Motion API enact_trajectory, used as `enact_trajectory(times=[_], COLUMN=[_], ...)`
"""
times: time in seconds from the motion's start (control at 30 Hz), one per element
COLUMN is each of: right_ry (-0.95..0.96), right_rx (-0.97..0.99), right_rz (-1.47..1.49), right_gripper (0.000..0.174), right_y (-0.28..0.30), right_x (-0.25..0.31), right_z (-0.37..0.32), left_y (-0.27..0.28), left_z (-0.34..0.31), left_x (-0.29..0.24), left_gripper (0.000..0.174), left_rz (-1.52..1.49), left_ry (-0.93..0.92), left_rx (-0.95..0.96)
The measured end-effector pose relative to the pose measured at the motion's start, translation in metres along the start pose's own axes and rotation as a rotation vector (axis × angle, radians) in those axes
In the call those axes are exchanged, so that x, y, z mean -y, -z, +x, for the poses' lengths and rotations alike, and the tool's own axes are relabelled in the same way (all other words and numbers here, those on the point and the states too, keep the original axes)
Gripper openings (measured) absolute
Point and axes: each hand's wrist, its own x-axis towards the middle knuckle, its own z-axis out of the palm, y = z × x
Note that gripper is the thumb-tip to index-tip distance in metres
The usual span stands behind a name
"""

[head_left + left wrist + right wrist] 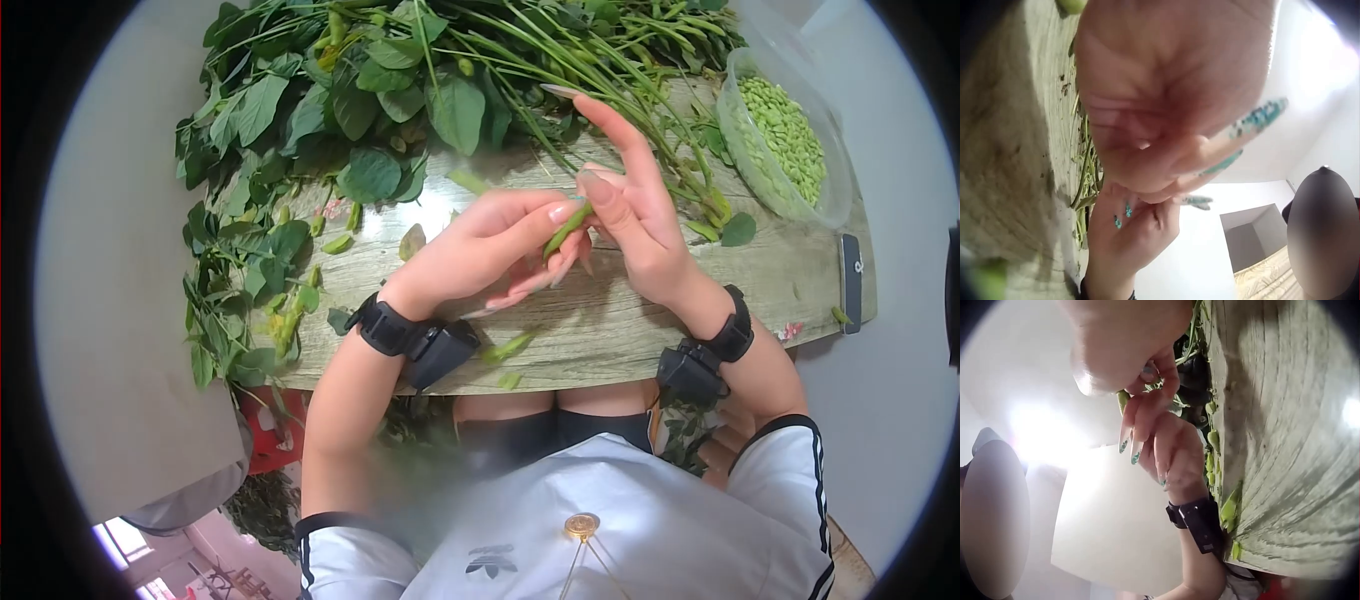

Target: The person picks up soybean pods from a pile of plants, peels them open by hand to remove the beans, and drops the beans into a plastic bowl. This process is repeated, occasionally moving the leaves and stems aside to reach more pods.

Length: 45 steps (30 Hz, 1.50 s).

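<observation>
Over the table, a green soybean pod (566, 230) is held between both hands. My left hand (485, 245) pinches it with thumb and fingers, its long painted nails pointing to the right. The right hand (645, 235) grips the pod's upper end between thumb and curled fingers, while its index finger stretches up and away. In the right wrist view, one end of the pod (1123, 401) pokes out beside the right hand (1129, 350). The left wrist view shows the left palm (1172, 81) up close, and there the pod is hidden behind the fingers.
Cut soybean plants (370, 90) with leaves and pods heap across the table's far side and left edge. A clear plastic bowl (838, 205) of shelled green beans (785, 135) stands at the right, near a dark phone (851, 283). Loose pods (510, 346) lie near the front edge.
</observation>
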Motion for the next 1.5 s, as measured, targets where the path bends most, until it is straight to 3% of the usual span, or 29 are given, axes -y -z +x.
enact_trajectory(times=[0.13, 0.27, 0.33, 0.37, 0.53, 0.77, 1.03, 1.1, 1.33, 1.4, 1.5], right_ry=[0.114, 0.018, 0.148, 0.193, 0.303, 0.101, -0.038, -0.215, 0.005, -0.185, -0.265], right_rx=[0.011, -0.088, -0.357, -0.446, -0.185, -0.049, 0.028, 0.116, -0.067, 0.067, 0.011], right_rz=[-0.087, -0.213, -0.815, -0.896, -1.044, -0.695, -0.392, -0.214, -0.389, -0.023, 0.024], right_gripper=[0.055, 0.054, 0.05, 0.038, 0.031, 0.033, 0.036, 0.036, 0.038, 0.036, 0.038], right_y=[0.005, 0.003, 0.007, 0.009, 0.006, 0.006, 0.011, 0.011, 0.007, 0.006, 0.009], right_x=[-0.011, -0.007, -0.006, -0.004, -0.001, -0.003, 0.003, 0.012, 0.008, 0.015, 0.005], right_z=[0.001, 0.004, 0.007, 0.008, 0.006, 0.0, 0.0, 0.0, 0.005, 0.004, 0.001], left_y=[-0.005, -0.007, -0.006, -0.005, -0.004, -0.005, -0.006, -0.008, -0.005, -0.005, -0.008], left_z=[0.001, 0.006, 0.009, 0.009, 0.004, 0.002, 0.003, 0.002, 0.006, 0.007, 0.007], left_x=[0.003, 0.009, 0.008, 0.008, 0.011, 0.012, 0.015, 0.019, 0.033, 0.031, 0.025], left_gripper=[0.032, 0.035, 0.034, 0.034, 0.028, 0.025, 0.031, 0.032, 0.035, 0.034, 0.031], left_rz=[0.153, 0.224, 0.208, 0.192, 0.257, 0.31, 0.503, 0.477, 0.204, 0.2, 0.243], left_ry=[-0.071, -0.133, -0.144, -0.156, -0.211, -0.238, -0.359, -0.36, -0.421, -0.39, -0.302], left_rx=[-0.084, -0.194, -0.281, -0.364, -0.304, -0.168, -0.165, -0.143, -0.191, -0.204, -0.27])
